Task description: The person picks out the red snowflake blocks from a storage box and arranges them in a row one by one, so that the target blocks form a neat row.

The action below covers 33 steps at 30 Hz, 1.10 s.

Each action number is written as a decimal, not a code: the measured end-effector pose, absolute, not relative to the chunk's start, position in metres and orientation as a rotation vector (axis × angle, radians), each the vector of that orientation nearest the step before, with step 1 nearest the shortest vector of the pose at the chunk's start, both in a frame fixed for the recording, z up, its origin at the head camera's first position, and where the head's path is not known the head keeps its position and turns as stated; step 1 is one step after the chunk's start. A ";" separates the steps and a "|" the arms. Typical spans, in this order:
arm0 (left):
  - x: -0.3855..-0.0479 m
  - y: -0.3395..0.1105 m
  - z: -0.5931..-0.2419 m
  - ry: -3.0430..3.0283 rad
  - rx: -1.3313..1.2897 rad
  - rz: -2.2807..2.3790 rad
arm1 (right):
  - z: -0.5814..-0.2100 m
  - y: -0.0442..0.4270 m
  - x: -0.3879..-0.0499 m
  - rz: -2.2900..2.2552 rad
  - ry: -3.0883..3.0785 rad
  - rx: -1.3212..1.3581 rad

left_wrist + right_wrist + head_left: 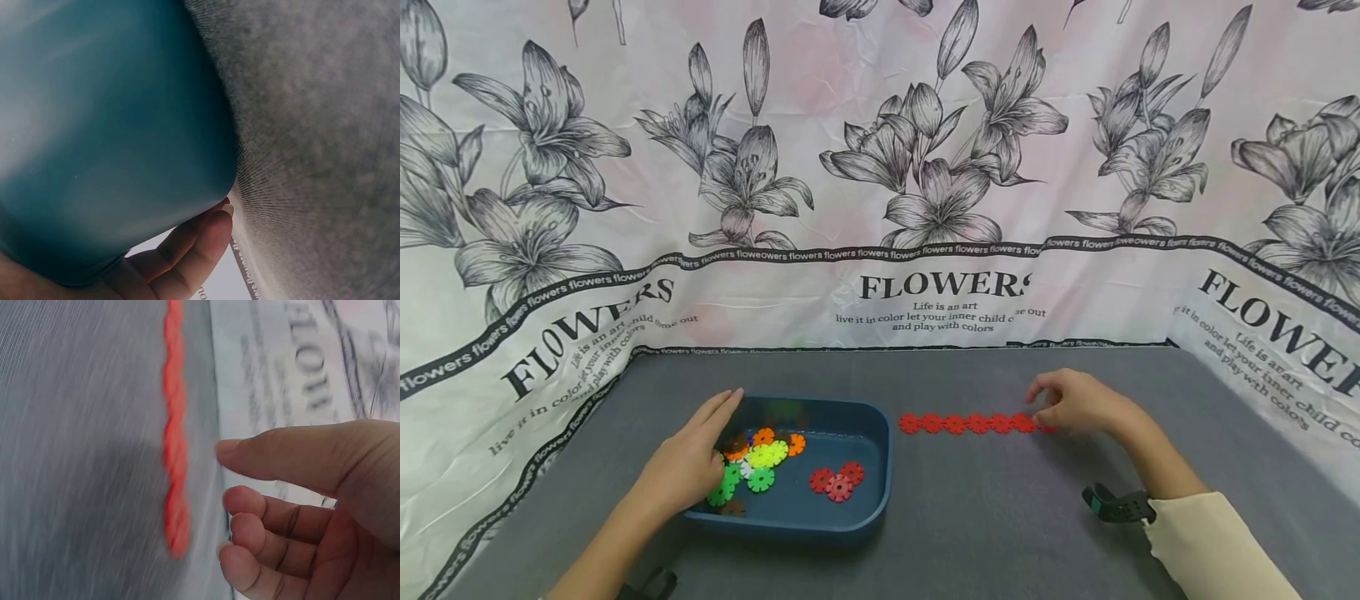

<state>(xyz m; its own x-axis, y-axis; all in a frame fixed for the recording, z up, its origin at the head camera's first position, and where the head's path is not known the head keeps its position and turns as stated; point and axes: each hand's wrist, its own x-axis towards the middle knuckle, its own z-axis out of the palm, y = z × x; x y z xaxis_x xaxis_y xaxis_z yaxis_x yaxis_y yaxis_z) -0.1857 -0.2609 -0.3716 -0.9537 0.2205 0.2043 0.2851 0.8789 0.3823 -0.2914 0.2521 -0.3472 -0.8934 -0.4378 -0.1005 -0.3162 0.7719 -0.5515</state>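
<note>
A row of red flower-shaped discs (954,424) lies straight on the grey table, right of a dark blue tray (886,467). At its right end, my right hand (1082,404) hovers with thumb and fingers apart and nothing between them; the right wrist view shows the hand (300,506) beside the end of the red row (175,450). My left hand (681,467) lies along the tray's left side, thumb toward the inside. In the left wrist view its fingers (197,250) curl against the outside of the tray (119,137).
Inside the tray are several green discs (761,479), yellow discs (767,454) and orange discs (796,444) at the left, with three red discs (839,487) at the right. A flower-printed cloth (940,300) stands behind the grey table (970,533).
</note>
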 end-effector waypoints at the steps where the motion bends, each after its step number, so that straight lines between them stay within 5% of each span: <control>1: -0.186 -0.261 -0.372 -2.894 -0.391 -0.623 | -0.345 0.245 -0.290 -0.790 2.763 -0.637; 16: -0.187 -0.262 -0.374 -2.905 -0.374 -0.632 | -0.310 0.069 -0.240 -0.569 2.739 -1.598; 24: -0.186 -0.262 -0.373 -2.901 -0.367 -0.618 | -0.330 0.004 -0.225 -0.058 2.618 -1.476; 33: -0.186 -0.261 -0.372 -2.902 -0.379 -0.611 | -0.346 0.000 -0.229 0.028 2.532 -1.447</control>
